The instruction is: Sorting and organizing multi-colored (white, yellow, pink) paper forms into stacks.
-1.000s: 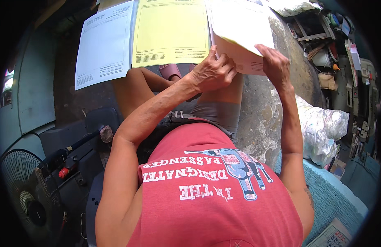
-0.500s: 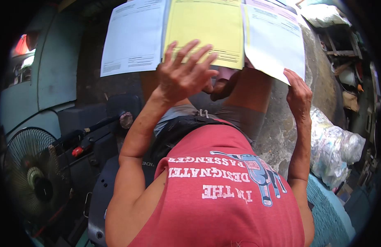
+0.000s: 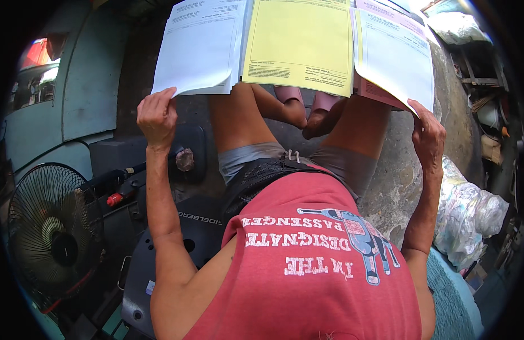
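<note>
Three groups of printed paper forms lie side by side at the top of the view, above my legs: white sheets (image 3: 196, 45) at left, a yellow sheet (image 3: 296, 42) in the middle, white sheets (image 3: 392, 62) at right with pink sheets (image 3: 375, 93) showing beneath. My left hand (image 3: 157, 116) pinches the lower-left corner of the left white sheet, which curls up slightly. My right hand (image 3: 426, 127) pinches the lower-right corner of the right white sheet, whose edge bends away from the pink ones.
At lower left stand a black wire-cage fan (image 3: 56, 238) and dark machinery (image 3: 120, 156). On the right are a wrapped, crumpled plastic bundle (image 3: 466, 215), a rough blue-painted ledge (image 3: 454, 294) and cluttered objects (image 3: 477, 85) along the rim. My pink slippers (image 3: 287, 93) show below the papers.
My left hand has moved from the right-hand sheets, passing spread over the yellow one, to grip the left white sheet's corner. My right hand stays on the right sheet, which has flattened out.
</note>
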Motion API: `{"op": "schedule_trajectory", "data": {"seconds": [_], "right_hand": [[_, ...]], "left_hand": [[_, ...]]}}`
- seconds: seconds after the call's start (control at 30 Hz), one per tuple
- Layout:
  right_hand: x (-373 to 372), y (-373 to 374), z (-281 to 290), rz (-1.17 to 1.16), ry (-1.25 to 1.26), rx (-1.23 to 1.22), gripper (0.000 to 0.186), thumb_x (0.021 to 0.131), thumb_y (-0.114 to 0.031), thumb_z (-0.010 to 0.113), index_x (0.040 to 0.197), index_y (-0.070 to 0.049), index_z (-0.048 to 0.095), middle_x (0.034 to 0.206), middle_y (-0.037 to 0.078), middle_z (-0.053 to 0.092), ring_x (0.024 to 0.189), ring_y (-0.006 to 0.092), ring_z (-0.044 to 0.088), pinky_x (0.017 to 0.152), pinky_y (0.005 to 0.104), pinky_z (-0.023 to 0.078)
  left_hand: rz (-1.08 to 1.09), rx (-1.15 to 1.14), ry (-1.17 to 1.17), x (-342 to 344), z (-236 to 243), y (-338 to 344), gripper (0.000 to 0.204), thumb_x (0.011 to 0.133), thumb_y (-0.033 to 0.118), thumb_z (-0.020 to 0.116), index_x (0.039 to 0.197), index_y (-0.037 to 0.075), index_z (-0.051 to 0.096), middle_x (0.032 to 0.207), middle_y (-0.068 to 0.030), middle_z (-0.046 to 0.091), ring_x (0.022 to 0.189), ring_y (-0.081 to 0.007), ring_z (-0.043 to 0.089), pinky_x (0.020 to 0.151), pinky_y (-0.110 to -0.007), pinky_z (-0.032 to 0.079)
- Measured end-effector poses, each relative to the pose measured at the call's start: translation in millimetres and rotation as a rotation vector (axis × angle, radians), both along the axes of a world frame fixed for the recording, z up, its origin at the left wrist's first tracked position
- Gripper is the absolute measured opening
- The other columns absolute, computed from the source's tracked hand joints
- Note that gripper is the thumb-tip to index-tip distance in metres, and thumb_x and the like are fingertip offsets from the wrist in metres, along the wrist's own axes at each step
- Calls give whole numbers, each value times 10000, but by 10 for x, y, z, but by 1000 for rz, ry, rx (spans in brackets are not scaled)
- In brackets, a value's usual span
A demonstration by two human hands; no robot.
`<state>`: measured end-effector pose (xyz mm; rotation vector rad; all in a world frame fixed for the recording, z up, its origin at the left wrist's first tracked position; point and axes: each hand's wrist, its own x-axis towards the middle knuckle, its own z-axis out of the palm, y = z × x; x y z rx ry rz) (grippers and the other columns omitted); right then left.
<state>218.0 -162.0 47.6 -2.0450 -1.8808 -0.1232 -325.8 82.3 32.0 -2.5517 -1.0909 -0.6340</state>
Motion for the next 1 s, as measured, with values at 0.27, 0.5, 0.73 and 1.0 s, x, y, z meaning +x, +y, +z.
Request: {"op": "schedule_trajectory", "data": {"seconds": [0.27, 0.5, 0.73, 1.0], "right_hand": [[40, 34, 49, -46, 149, 53, 338, 932, 13, 627, 1232, -129, 695, 1074, 148, 751, 908, 318, 752, 775, 382, 583], [103, 11, 18, -101, 202, 87, 303, 963, -36, 616, 1242, -126, 694, 943, 180, 740, 785, 325, 737, 704, 396, 556], [163, 9, 7, -203, 282, 39, 284, 970, -65, 611, 1237, -115, 693, 925, 206, 729, 813, 344, 740, 719, 383, 554], [-52, 432, 232, -157, 339, 204, 407, 847, -28, 562, 1224, -107, 694, 896, 191, 736, 810, 327, 749, 758, 405, 576]], "left_hand": [[-203, -133, -279, 921, 305, 100, 397, 846, 0, 762, 1216, 137, 717, 940, -102, 743, 858, -253, 720, 767, -340, 569], [-657, 142, 159, 1823, 112, -46, 500, 853, 81, 678, 1351, 111, 648, 1277, -127, 660, 948, -267, 711, 857, -378, 595], [-651, 17, 232, 1903, -161, -129, 215, 903, 121, 668, 1074, 11, 736, 1418, -122, 597, 1198, -297, 643, 1053, -491, 510], [-692, 1, 143, 1682, -297, -143, 175, 895, 128, 685, 1033, 36, 742, 1343, -84, 660, 1261, -269, 615, 1118, -569, 437]]}}
